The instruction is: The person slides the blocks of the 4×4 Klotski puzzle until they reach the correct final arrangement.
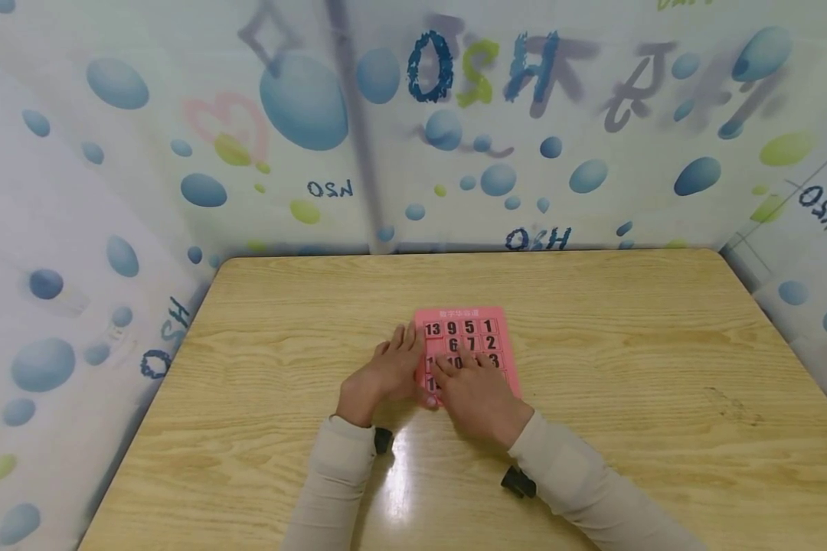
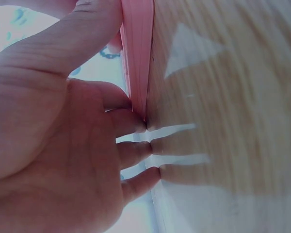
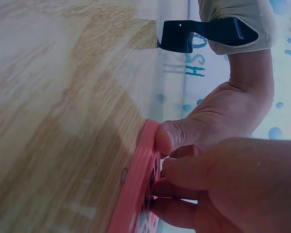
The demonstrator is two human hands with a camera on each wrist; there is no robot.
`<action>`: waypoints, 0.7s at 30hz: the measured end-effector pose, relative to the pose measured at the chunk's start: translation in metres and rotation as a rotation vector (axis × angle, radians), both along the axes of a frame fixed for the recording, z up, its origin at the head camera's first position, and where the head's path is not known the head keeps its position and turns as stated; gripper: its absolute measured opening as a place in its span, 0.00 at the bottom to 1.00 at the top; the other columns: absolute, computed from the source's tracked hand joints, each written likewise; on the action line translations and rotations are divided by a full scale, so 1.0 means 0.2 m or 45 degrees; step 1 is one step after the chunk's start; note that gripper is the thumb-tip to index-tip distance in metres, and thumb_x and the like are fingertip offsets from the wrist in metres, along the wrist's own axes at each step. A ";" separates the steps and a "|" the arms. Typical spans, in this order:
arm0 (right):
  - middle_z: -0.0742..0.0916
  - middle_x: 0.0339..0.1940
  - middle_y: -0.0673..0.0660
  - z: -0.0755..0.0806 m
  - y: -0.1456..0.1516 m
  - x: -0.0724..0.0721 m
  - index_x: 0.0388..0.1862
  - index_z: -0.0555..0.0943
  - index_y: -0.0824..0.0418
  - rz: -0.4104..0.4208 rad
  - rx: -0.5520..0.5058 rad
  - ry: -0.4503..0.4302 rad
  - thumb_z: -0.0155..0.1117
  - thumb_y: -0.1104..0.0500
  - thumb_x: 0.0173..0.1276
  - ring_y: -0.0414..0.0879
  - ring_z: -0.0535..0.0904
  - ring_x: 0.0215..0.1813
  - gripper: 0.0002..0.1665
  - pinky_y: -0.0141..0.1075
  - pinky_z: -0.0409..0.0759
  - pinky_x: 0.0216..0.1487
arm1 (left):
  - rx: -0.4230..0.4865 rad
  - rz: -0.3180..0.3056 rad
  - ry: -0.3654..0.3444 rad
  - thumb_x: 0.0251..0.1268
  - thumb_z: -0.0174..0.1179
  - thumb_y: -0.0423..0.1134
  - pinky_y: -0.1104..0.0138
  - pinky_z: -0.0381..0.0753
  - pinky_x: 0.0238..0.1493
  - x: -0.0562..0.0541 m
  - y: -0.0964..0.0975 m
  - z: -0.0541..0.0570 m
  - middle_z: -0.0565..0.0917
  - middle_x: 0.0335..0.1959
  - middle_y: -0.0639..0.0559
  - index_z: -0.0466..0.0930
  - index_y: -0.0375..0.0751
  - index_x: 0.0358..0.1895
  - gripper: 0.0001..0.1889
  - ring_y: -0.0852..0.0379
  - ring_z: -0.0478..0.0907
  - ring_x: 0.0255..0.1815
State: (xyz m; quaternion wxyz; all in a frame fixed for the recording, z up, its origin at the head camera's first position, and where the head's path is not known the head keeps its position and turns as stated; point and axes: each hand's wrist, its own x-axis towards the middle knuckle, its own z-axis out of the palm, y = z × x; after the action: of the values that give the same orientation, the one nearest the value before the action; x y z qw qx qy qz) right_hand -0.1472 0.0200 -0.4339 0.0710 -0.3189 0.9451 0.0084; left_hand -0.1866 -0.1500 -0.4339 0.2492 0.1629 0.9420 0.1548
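A pink number slide puzzle (image 1: 512, 337) lies flat on the table, its black-numbered tiles facing up. The top row reads 13, 9, 5, 1, and a tile-free gap shows at the left of the second row. My left hand (image 1: 389, 371) holds the frame at its left side, fingers along the edge and thumb at the near left corner. Over the lower rows, my right hand (image 1: 478, 394) rests with its fingertips on the tiles, hiding several of them. In the right wrist view, the left thumb (image 3: 170, 138) presses the pink frame beside the right fingers (image 3: 177, 211).
The wood-grain table (image 1: 627, 352) extends around the puzzle on all sides. Behind it hangs a white curtain (image 1: 400, 168) with blue and green drops. A black wrist camera mount (image 1: 519, 482) sits below the right wrist, another mount (image 1: 383, 440) beside the left.
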 end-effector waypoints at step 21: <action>0.73 0.74 0.56 0.01 0.02 -0.12 0.74 0.69 0.59 -0.003 -0.105 0.007 0.64 0.54 0.69 0.66 0.63 0.75 0.35 0.62 0.67 0.69 | 0.005 0.021 -0.042 0.50 0.73 0.58 0.47 0.45 0.79 0.00 0.00 0.01 0.37 0.81 0.39 0.37 0.35 0.80 0.64 0.42 0.31 0.82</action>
State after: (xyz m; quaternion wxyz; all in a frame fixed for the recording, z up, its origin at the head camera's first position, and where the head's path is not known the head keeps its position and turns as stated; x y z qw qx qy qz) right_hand -0.1713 0.0230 -0.4320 0.0551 -0.3204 0.9452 -0.0297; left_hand -0.1857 -0.1495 -0.4323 0.2631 0.1531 0.9388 0.1613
